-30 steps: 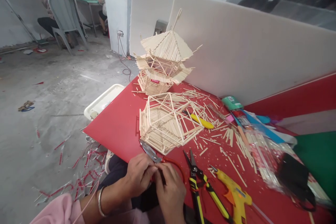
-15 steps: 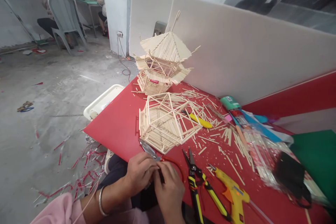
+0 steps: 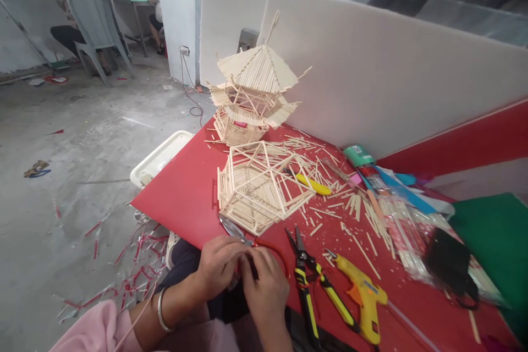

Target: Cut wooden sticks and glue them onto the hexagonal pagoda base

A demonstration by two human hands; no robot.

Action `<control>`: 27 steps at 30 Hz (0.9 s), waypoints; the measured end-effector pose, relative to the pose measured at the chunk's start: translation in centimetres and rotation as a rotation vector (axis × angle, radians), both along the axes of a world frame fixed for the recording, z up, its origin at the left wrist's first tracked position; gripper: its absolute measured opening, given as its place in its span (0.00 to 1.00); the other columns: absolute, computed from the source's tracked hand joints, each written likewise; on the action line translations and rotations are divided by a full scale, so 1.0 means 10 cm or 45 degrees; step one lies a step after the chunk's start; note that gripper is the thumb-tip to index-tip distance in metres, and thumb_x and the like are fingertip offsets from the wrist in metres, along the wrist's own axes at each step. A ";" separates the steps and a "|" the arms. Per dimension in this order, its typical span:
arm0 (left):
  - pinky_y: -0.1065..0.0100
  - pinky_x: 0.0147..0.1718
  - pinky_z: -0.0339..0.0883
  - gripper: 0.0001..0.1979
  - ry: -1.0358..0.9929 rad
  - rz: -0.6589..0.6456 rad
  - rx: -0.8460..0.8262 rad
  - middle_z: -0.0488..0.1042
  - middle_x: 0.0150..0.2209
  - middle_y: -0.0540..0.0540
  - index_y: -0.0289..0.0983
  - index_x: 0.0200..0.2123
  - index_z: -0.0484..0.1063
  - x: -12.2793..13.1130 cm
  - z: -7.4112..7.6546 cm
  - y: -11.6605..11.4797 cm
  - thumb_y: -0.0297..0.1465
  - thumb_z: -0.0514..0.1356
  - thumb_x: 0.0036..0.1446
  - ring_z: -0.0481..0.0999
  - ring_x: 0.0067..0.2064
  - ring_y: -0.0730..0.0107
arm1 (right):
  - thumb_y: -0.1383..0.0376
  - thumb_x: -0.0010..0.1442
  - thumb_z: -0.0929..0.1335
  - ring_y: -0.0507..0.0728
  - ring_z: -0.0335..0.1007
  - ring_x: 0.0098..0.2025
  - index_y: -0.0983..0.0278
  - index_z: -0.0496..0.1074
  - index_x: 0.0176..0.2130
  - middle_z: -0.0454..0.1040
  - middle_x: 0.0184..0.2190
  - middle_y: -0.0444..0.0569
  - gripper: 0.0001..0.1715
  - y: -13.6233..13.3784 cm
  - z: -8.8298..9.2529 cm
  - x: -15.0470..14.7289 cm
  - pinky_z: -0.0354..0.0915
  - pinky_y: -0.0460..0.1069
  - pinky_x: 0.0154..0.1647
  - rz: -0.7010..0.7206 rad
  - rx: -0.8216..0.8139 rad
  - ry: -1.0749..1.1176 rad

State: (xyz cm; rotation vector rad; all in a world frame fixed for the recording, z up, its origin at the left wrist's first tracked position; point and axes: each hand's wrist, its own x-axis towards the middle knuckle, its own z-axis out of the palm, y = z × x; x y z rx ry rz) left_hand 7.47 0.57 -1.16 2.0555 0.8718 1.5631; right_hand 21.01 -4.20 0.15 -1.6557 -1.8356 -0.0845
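Note:
My left hand, with a silver bangle at its wrist, and my right hand meet at the table's front edge. Their fingers are closed and pinched together; anything between them is hidden. Just beyond lies a pair of scissors with red handles, its blades pointing to the left. Behind the scissors stands a six-sided open frame of thin wooden sticks with a stick floor. Right of my hands lie yellow-and-black pruning shears, blades apart, and a yellow glue gun.
On the red table a stick pagoda stands at the back. Loose sticks surround a yellow utility knife. Packed sticks and a black pouch lie right. Red-and-clear wrappers litter the floor; two people sit far left.
The view has shifted slightly, so the table's contents sit a little further left and up. My fingers have moved a little, and both hands stay together.

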 end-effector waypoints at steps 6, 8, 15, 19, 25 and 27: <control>0.72 0.28 0.66 0.08 0.029 0.033 -0.105 0.73 0.25 0.50 0.37 0.32 0.70 -0.02 0.04 -0.01 0.27 0.56 0.66 0.71 0.26 0.72 | 0.58 0.73 0.60 0.55 0.74 0.38 0.62 0.77 0.39 0.79 0.34 0.48 0.20 -0.02 0.02 -0.02 0.64 0.48 0.40 -0.007 -0.110 0.046; 0.72 0.27 0.63 0.11 0.047 0.045 -0.116 0.70 0.24 0.50 0.37 0.30 0.69 -0.01 0.05 0.00 0.29 0.56 0.67 0.69 0.26 0.73 | 0.59 0.72 0.61 0.54 0.74 0.38 0.62 0.77 0.39 0.78 0.34 0.48 0.19 -0.01 0.03 -0.03 0.64 0.48 0.40 -0.015 -0.119 0.053; 0.71 0.25 0.57 0.20 0.081 0.065 -0.237 0.64 0.20 0.52 0.37 0.21 0.62 0.00 0.04 0.01 0.32 0.56 0.67 0.63 0.23 0.74 | 0.61 0.71 0.62 0.55 0.74 0.39 0.62 0.77 0.39 0.79 0.34 0.49 0.16 0.00 0.07 -0.02 0.66 0.48 0.41 0.070 -0.124 0.145; 0.71 0.28 0.63 0.15 -0.062 0.063 -0.368 0.71 0.24 0.50 0.37 0.25 0.69 -0.04 0.09 0.01 0.33 0.57 0.66 0.69 0.27 0.73 | 0.62 0.71 0.62 0.57 0.74 0.44 0.63 0.77 0.45 0.78 0.39 0.52 0.16 -0.10 0.15 0.00 0.68 0.50 0.47 0.097 -0.078 0.160; 0.68 0.30 0.72 0.15 -0.511 -0.059 -0.727 0.78 0.43 0.40 0.35 0.28 0.71 -0.10 0.25 -0.10 0.40 0.63 0.62 0.79 0.36 0.67 | 0.61 0.69 0.64 0.61 0.72 0.46 0.63 0.75 0.53 0.77 0.45 0.55 0.17 -0.32 0.24 0.10 0.66 0.55 0.47 -0.086 -0.190 -0.125; 0.72 0.21 0.67 0.17 -0.731 -0.199 -0.931 0.79 0.39 0.42 0.36 0.30 0.67 -0.09 0.28 -0.14 0.43 0.61 0.63 0.76 0.26 0.73 | 0.64 0.68 0.64 0.62 0.71 0.47 0.63 0.73 0.56 0.76 0.47 0.56 0.19 -0.34 0.23 0.13 0.66 0.56 0.48 -0.104 -0.271 -0.188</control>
